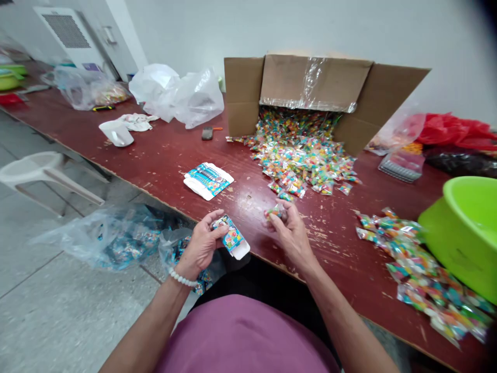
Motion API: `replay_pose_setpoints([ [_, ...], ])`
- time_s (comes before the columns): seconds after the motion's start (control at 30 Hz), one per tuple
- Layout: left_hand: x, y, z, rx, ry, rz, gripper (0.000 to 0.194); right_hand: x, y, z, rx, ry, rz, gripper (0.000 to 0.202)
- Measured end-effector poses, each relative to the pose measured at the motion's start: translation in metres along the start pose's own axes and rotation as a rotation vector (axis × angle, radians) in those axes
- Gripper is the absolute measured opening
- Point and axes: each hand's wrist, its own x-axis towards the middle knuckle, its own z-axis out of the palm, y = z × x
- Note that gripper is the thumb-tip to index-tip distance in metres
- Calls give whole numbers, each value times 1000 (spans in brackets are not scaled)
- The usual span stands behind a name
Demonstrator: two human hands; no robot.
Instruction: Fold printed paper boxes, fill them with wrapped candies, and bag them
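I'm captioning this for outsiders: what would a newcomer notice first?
Probably the open brown cardboard box at the back of the dark red table, spilling clear, multicoloured packets forward. Next, the lime-green plastic tub at far right. In front, the left hand holds a small blue carton, the right hand a clear multicoloured packet.

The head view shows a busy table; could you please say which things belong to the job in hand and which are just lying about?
In the job, it seems:
small blue box, in left hand
candy packet, in right hand
packet pile
open cardboard box
flat blue cartons

Probably just lying about:
white stool
yellow-and-black tool
red plastic bag
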Motion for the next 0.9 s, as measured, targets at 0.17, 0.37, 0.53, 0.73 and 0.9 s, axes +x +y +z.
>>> replay_pose_setpoints([
  [0.17, -2, 0, 0, -46, -6, -24, 39, -35, -12, 22, 215, -15, 127, 35],
  [0.37, -14, -6, -8, -62, -117, -74, 37, -34, -7, 28, 193, 154, 57, 27],
  [0.53, -22, -17, -15, -55, -257, -152, 51, -31, -7, 18, 59, 162, 42, 26],
  [0.73, -34, -38, -3, 26, -487, -190, 56, -39, -21, 21, -148, 71, 17, 27],
  [0.9, -35, -42, 8, 144, -561, -161, 47, -41, -25, 20, -316, 11, -161, 17],
])
